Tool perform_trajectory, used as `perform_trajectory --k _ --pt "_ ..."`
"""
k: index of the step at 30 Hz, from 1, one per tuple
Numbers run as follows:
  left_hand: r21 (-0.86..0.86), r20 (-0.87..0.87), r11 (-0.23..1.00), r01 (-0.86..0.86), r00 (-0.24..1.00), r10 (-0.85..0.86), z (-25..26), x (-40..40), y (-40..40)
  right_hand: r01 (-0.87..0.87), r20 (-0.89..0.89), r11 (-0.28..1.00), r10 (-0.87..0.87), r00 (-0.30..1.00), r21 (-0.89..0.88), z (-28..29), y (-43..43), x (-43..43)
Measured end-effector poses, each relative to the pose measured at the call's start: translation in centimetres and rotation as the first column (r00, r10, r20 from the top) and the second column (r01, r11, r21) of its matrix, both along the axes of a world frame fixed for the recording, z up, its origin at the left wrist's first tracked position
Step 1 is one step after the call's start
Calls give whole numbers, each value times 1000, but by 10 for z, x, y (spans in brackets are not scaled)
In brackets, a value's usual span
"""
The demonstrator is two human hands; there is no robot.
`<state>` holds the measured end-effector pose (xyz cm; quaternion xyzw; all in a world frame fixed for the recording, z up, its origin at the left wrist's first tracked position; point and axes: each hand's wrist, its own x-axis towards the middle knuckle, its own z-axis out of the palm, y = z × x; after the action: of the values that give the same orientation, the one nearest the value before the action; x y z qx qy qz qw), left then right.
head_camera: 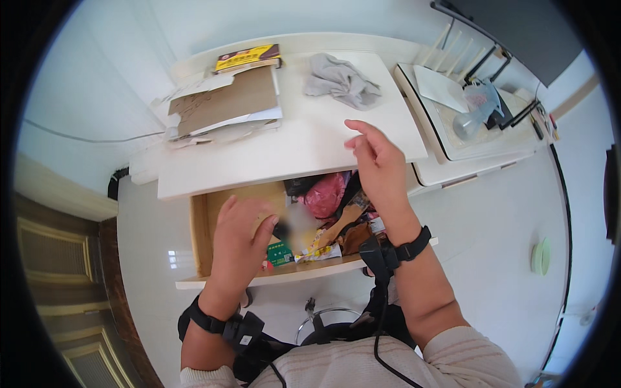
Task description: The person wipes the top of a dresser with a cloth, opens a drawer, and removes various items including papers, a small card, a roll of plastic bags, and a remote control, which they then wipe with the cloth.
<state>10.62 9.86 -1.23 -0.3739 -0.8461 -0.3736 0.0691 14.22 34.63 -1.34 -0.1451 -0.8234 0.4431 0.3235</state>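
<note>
An open wooden drawer (200, 228) juts out below the white desk top (310, 145). Over its left part hovers my left hand (242, 237), thumb and fingers apart and nothing visible in them. My right hand (381, 167) is above the desk's front edge, fingers loosely bent and holding nothing that I can see. Inside the drawer lie a pink plastic bag (326, 196), a black item (302, 185), a brown strip (345, 220), a green printed card (280, 254) and a yellow-and-white wrapper (320, 252). A blurred patch covers part of the contents. On the desk rests a crumpled grey cloth (339, 80).
Papers and a brown cardboard piece (225, 104) are stacked at the desk's left, beside a yellow-and-purple box (248, 57). To the right, a side cabinet (485, 155) carries a white router (439, 87) and a clear plastic container (468, 123). A green bowl (540, 257) is farther right.
</note>
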Motion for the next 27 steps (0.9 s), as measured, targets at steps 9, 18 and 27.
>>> perform_trajectory --k 9,18,27 --pt "-636 307 752 173 951 40 -31 -20 -52 -477 269 860 422 866 184 -33 -53 19" --pt "-646 563 602 468 826 -38 -75 -35 -57 -828 777 561 510 368 24 -68 -73 39" --pt "-586 536 624 516 825 -180 -57 -42 -28 -828 786 560 494 373 41 -64 -80 35"
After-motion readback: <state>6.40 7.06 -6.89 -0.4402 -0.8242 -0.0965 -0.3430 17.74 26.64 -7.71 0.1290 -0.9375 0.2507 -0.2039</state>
